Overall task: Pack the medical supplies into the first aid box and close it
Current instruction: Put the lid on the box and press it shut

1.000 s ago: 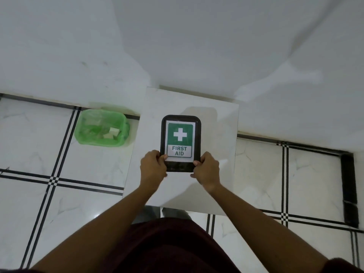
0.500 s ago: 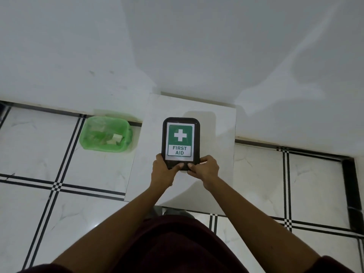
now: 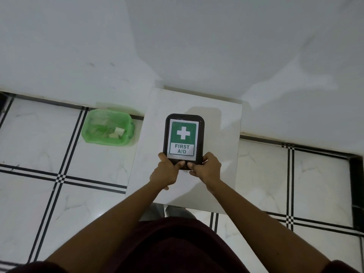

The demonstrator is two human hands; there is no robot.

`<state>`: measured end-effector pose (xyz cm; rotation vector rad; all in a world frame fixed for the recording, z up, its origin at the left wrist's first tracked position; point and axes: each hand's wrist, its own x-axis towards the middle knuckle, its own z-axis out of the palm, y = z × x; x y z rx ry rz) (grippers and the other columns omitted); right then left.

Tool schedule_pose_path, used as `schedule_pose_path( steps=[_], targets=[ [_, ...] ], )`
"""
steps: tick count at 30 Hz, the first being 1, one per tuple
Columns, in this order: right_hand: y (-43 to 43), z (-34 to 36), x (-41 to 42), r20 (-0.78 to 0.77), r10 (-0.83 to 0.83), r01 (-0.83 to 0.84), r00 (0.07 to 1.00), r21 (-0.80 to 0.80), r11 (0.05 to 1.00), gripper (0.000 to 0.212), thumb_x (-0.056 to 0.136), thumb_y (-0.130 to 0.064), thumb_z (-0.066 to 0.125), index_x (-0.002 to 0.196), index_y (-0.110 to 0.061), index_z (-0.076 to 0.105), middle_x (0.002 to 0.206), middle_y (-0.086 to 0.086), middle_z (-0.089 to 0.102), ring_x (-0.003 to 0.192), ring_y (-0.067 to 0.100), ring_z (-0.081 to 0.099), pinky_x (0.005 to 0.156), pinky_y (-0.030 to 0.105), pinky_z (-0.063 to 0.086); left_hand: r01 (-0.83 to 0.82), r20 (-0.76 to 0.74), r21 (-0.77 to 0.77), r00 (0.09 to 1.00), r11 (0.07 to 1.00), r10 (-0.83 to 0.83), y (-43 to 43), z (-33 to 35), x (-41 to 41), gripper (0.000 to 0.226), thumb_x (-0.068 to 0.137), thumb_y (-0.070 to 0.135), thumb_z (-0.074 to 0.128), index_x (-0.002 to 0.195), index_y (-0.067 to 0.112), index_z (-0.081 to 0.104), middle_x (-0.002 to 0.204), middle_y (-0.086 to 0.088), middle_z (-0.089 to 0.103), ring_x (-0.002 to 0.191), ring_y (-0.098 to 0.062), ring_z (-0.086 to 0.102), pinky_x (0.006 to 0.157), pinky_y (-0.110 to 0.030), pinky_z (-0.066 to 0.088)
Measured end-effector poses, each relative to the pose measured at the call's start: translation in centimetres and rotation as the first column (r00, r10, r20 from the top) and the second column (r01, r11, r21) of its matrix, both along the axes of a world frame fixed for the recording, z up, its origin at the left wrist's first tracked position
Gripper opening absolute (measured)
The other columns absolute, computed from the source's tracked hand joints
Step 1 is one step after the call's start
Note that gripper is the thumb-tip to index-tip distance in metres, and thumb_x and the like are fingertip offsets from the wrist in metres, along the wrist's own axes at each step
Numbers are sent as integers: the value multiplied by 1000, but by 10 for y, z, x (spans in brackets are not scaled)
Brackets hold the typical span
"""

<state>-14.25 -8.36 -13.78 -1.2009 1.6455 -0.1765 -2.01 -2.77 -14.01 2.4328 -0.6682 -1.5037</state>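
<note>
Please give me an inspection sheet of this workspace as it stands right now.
Surface: white marbled slab lying flat on the tiled floor, its far edge at the wall.
Job's things: first aid box lid shut, label facing up, resting on the slab; green basket on the floor to the left, holding pale packets, contents hard to identify.
Clutter: nothing seen.
Hands: left hand and right hand both grip the box's near end, thumbs on top of its edge.
Cables: nothing seen.
Surroundings: white wall beyond, black-striped tile joints, the person's dark red clothing at the bottom.
</note>
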Motion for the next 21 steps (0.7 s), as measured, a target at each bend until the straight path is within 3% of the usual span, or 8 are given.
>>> schedule_pose_path(
  steps=[5, 8, 15, 19, 21],
  targets=[
    [1, -2, -3, -22, 50, -49, 999, 14, 999, 38, 73, -13, 81, 96, -8, 52, 91, 3, 60, 76, 19, 62, 51, 13, 52, 15, -72, 84, 997, 996, -9, -6, 2, 2, 52, 91, 42, 52, 120, 18, 16, 132, -18, 51, 106, -39, 57, 59, -43, 54],
    [-4, -4, 0, -36, 53, -53, 998, -1, 999, 38, 72, -14, 82, 95, -9, 52, 90, 2, 59, 64, 12, 60, 47, 11, 49, 31, -62, 96, 998, 995, -25, -10, 4, 3, 52, 91, 42, 51, 120, 18, 16, 131, -18, 51, 105, -39, 58, 62, -45, 55],
    [-5, -5, 2, -65, 62, -62, 996, -9, 998, 37, 73, -14, 81, 97, -8, 53, 97, 8, 64, 59, 9, 58, 45, 10, 48, 106, -58, 199, 994, 974, -97, -16, 9, 8, 59, 91, 49, 47, 126, 17, 12, 125, -25, 53, 84, -34, 58, 77, -51, 56],
    [-10, 0, 2, -74, 88, -89, 993, -9, 996, 35, 73, -18, 82, 91, -10, 53, 98, 10, 66, 65, 18, 62, 47, 12, 50, 113, -98, 217, 991, 970, -94, -17, 15, 12, 69, 89, 52, 49, 132, 17, 8, 133, -27, 47, 107, -42, 57, 85, -55, 50],
    [-14, 3, 1, -89, 114, -112, 990, 20, 993, 35, 70, -23, 84, 89, -8, 58, 100, 14, 70, 66, 23, 68, 59, 24, 59, 103, -95, 197, 992, 975, -86, -16, 18, 12, 74, 88, 51, 52, 136, 14, 8, 139, -24, 42, 118, -43, 52, 92, -54, 46]
  ],
)
